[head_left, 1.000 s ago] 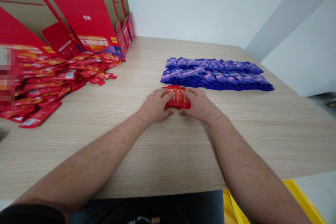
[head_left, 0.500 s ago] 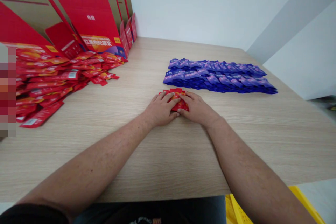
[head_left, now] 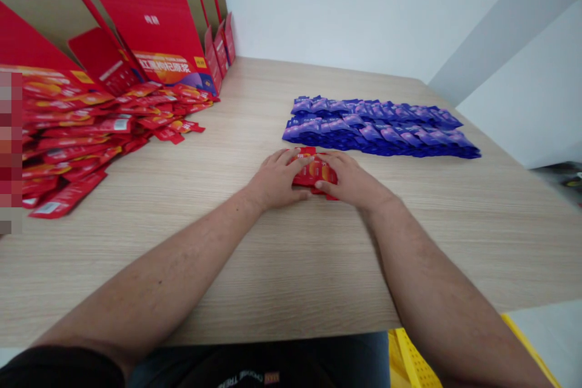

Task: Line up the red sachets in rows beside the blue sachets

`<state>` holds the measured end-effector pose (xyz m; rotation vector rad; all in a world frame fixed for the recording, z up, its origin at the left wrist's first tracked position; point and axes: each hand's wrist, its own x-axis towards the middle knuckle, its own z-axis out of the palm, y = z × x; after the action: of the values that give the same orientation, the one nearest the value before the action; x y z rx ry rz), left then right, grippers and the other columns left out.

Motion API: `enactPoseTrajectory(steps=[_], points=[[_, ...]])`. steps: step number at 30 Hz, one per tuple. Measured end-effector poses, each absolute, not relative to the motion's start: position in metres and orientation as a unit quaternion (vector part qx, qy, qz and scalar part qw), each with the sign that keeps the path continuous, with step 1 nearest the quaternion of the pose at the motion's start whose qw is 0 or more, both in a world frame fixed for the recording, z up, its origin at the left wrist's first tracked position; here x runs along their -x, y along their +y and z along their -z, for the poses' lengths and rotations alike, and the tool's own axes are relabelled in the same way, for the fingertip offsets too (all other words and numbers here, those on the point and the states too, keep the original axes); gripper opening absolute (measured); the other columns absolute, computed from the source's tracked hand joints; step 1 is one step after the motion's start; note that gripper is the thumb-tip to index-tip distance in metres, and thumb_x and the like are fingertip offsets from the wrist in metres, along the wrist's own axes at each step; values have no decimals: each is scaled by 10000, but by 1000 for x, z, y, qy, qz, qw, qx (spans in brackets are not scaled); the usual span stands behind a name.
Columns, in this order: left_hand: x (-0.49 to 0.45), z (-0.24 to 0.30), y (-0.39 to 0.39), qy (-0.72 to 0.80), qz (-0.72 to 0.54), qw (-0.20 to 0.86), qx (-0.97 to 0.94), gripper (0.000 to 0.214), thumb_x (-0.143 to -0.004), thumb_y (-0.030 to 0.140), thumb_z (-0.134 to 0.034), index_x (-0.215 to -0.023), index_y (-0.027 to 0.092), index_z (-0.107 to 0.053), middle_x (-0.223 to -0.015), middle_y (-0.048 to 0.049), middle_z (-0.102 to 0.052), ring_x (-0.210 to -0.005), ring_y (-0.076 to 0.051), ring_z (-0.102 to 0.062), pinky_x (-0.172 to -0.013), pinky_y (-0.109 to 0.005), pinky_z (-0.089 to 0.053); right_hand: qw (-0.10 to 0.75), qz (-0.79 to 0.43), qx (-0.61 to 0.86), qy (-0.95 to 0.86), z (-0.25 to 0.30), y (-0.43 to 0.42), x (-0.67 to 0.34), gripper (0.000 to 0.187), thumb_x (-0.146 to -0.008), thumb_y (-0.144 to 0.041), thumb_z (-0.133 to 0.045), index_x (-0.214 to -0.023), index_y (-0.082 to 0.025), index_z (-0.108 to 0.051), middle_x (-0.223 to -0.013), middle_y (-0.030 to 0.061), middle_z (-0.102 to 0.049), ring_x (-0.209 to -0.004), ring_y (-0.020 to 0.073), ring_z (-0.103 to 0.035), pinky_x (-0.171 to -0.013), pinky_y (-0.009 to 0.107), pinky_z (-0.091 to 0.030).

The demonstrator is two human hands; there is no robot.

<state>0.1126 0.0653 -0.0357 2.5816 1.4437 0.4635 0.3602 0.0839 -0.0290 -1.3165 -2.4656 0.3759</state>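
Red sachet stack (head_left: 313, 172): on wooden table (head_left: 291, 267), just before blue sachet rows (head_left: 377, 127). Left hand (head_left: 275, 182) and right hand (head_left: 350, 182) cup its ends, fingers curled over the top. The bundle is squared tighter than a second ago.

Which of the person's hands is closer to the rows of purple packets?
The right hand. It grips the right end of the red stack, just in front of the purple packets; the left hand grips the stack's left end, farther to the left.

Purple packets (head_left: 379, 127) lie in rows on the wooden table (head_left: 273, 267); flattened red cartons (head_left: 154, 36) lean at its far-left corner.
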Motion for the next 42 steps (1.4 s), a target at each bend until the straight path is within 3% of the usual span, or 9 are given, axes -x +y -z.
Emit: enactPoseTrajectory(steps=[5, 8, 16, 23, 29, 42], points=[[-87, 36, 72, 455, -155, 121, -869, 874, -821, 493, -848, -1582, 198, -534, -1663, -191, -471, -1561, -365, -420, -1307, -514, -361, 104, -168, 428, -882, 8, 78, -379, 965, -676, -390, -936, -1560, -231, -582, -1563, 147, -597, -1461, 382, -518, -1275, 578, -355], [-82, 37, 76, 448, -156, 128, -871, 810, -851, 475, -819, -1565, 202, -554, -1639, -179, -514, -1539, -361, -455, -1295, -523, -378, 87, -165, 439, -879, 7, 78, -382, 962, -636, -308, -934, -1536, -229, -602, -1545, 143, -613, -1445, 381, -539, -1267, 572, -367], [-85, 38, 76, 445, -151, 121, -874, 723, -890, 488, -780, -1534, 224, -587, -1615, -157, -550, -1518, -355, -480, -1281, -531, -392, 84, -138, 463, -872, 15, 83, -385, 843, -706, -360, -911, -1493, -217, -645, -1496, 156, -644, -1406, 380, -572, -1241, 553, -412], [-88, 36, 75, 456, -148, 115, -870, 716, -890, 465, -792, -1532, 214, -597, -1610, -152, -556, -1504, -358, -492, -1279, -513, -393, 98, -125, 471, -868, 18, 78, -375, 963, -737, -452, -916, -1602, -240, -549, -1579, 145, -583, -1503, 395, -463, -1273, 578, -362], [-94, 35, 73, 461, -154, 96, -869, 668, -925, 480, -755, -1516, 207, -605, -1593, -157, -569, -1490, -358, -502, -1265, -517, -407, 93, -98, 501, -855, 23, 75, -364, 823, -842, -561, -833, -1558, -219, -614, -1619, 188, -512, -1513, 408, -454, -1270, 587, -355], [-94, 36, 72, 459, -138, 90, -873, 659, -933, 502, -740, -1516, 220, -623, -1612, -177, -530, -1501, -391, -480, -1261, -548, -401, 96, -83, 483, -866, 26, 77, -366, 624, -914, -498, -790, -1471, -233, -700, -1546, 189, -567, -1466, 406, -507, -1239, 573, -421]])
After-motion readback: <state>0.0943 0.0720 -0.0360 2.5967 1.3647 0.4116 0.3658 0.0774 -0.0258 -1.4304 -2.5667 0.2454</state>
